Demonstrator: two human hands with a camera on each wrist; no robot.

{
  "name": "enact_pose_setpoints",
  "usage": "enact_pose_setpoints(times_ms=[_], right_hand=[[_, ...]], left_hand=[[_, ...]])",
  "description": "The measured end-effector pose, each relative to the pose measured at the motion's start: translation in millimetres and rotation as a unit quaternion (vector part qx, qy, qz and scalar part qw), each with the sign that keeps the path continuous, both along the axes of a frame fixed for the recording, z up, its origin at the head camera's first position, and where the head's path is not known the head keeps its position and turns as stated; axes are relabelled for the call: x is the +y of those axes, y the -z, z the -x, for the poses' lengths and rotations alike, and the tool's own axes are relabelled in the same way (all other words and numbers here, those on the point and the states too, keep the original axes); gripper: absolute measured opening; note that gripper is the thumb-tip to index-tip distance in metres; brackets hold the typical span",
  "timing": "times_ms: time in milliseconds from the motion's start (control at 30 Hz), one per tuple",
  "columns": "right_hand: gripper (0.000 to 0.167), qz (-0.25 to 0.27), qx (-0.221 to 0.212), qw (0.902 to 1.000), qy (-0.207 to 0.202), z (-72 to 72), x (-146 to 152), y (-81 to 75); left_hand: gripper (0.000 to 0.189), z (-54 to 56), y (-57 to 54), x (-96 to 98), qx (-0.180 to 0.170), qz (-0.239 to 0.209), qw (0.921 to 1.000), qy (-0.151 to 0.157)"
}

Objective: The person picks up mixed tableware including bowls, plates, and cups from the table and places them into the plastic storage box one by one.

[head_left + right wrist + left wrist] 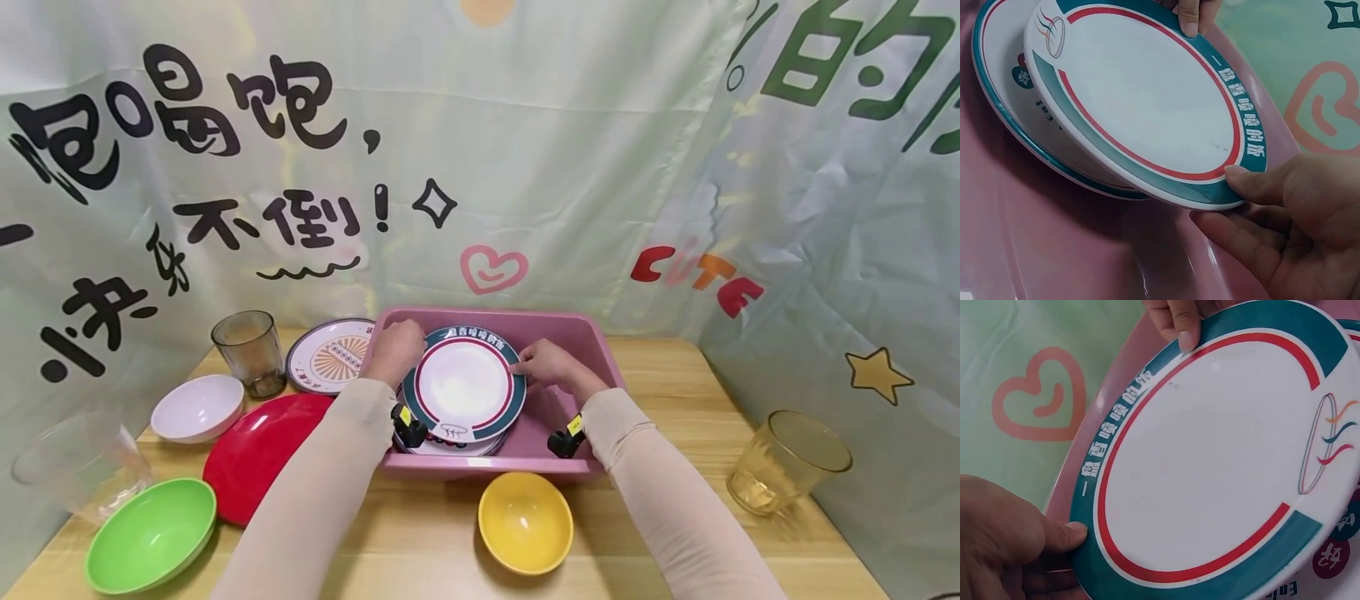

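Observation:
Both hands hold a white plate with a teal rim and red ring [465, 383] by its opposite edges, inside the pink basin [592, 342]. My left hand [397, 346] pinches the left rim, thumb on top. On the right rim my right hand [555, 367] pinches too, its thumb over the red ring in the right wrist view and fingers beneath. Under the held plate, a second teal-edged plate [1010, 103] with printed characters lies in the basin, mostly covered. The held plate is tilted above it.
Left of the basin are a patterned plate [318, 358], a red plate [251, 454], a white bowl [198, 408], a green bowl [153, 537], a grey glass [251, 354] and a clear glass [90, 467]. A yellow bowl [525, 525] stands in front, an amber glass [783, 462] at right.

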State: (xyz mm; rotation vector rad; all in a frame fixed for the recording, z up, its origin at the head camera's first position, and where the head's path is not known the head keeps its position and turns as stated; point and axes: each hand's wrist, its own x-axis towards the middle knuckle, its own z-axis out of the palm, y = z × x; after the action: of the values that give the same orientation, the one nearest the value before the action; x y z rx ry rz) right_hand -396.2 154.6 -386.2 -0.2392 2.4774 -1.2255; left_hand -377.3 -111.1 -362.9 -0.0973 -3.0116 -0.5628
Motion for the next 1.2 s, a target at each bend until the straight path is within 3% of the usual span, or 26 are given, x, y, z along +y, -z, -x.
enact_pose_setpoints(times_ms=[233,400,767,1033,1200], right_hand=[[0.017,-0.011,-0.024,0.9992,-0.030,-0.7,-1.8,3.0],[0.016,-0.043,-0.023,0.9976,-0.050,-3.2,-3.3,2.7],[0.015,-0.061,-0.042,0.9955,-0.059,-6.1,-4.2,5.0],[0.015,-0.057,-0.055,0.9951,-0.059,-5.6,-4.8,6.4],[0.013,-0.058,-0.057,0.9949,-0.059,-5.8,-5.0,7.2]], left_hand=[[0.018,-1.6,-0.4,-0.6,-0.019,0.034,0.9992,0.007],[0.020,-4.3,-1.5,0.5,-0.031,0.031,0.9990,0.000],[0.019,-8.3,3.0,2.5,-0.065,0.018,0.9977,-0.007],[0.017,-7.4,6.9,4.5,-0.093,0.042,0.9948,-0.004],[0.019,-7.0,8.0,5.2,-0.093,0.053,0.9942,0.006]])
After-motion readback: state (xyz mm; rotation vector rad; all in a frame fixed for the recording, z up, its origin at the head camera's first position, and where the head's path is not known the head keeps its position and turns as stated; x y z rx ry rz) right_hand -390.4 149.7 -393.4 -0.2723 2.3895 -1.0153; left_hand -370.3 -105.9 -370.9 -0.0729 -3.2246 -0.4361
